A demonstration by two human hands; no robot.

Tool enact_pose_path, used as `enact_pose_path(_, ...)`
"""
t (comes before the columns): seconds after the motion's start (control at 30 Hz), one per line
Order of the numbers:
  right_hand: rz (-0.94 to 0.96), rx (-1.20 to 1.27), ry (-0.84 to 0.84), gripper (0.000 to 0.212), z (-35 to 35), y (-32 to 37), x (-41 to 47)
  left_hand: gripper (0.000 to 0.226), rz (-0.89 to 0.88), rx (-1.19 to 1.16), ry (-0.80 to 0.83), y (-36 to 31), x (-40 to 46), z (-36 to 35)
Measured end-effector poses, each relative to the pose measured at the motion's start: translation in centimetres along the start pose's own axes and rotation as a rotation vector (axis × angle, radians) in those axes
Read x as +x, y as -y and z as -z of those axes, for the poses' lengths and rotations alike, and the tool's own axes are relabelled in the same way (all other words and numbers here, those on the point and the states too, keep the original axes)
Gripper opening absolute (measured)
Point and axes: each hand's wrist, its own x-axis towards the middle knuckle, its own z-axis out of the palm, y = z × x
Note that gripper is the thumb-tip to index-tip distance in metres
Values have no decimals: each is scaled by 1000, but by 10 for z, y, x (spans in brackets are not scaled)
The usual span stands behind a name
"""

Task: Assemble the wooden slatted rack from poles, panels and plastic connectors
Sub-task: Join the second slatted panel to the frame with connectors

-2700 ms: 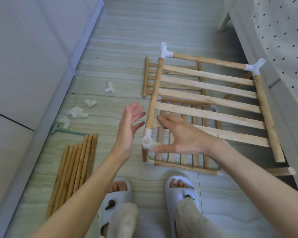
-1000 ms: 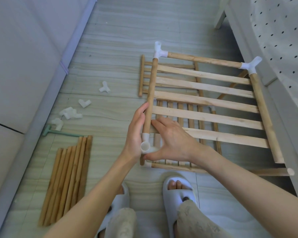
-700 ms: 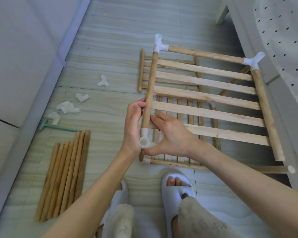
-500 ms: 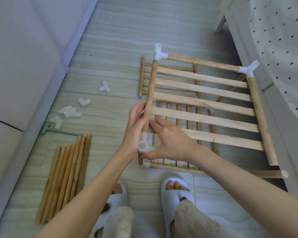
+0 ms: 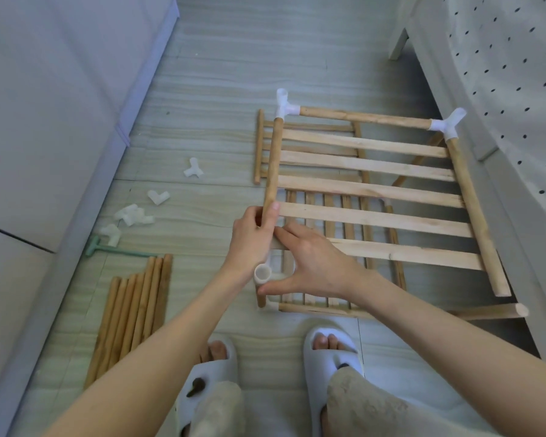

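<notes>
A slatted wooden panel (image 5: 372, 190) is framed by round poles joined with white plastic connectors at the far left corner (image 5: 284, 107) and far right corner (image 5: 448, 124). My left hand (image 5: 252, 238) is wrapped around the left pole (image 5: 273, 162) near its lower end. My right hand (image 5: 312, 263) presses on the near-left white connector (image 5: 262, 274), thumb under it and fingers on the lowest slat. The right pole (image 5: 476, 222) ends bare, with no connector. More slatted panels (image 5: 325, 203) lie flat on the floor under the frame.
A bundle of loose poles (image 5: 133, 313) lies at the left. Several spare white connectors (image 5: 133, 214) and a green tool (image 5: 114, 250) are scattered near a grey cabinet (image 5: 44, 121). A dotted cover (image 5: 517, 74) hangs at the right. My slippered feet (image 5: 328, 351) stand below.
My left hand, open in the air 2.7 s ago, has closed around the left pole. My right hand has stayed on the near connector; the view shifted slightly.
</notes>
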Motion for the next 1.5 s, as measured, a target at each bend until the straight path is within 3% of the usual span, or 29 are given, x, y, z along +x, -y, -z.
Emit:
enact_pose_path(0.43, -11, -30, 1, 83, -8, 0, -3, 41, -34, 163, -8, 3, 0, 1)
enact_pose_path(0.83, 27, -62, -17, 81, -9, -8, -2, 34, -76, 79, -51, 3, -2, -2)
enact_pose_path(0.97, 30, -89, 8, 82, -8, -6, 1, 33, -51, 55, 9, -1, -6, 5)
enact_pose_path(1.1, -18, -185, 58, 91, -2, -3, 13, 21, -34, -141, 126, -5, -14, 25)
enact_pose_path(1.23, -122, -460, 108, 97, 15, 9, 42, 25, -68, -85, 0, 9, -20, 59)
enact_pose_path(1.33, -161, -595, 42, 88, 13, 23, 55, 26, 18, 12, -113, 42, -26, 92)
enact_pose_path(1.5, -69, -635, -33, 69, -19, 15, 37, 32, 260, 200, -122, 126, -35, 133)
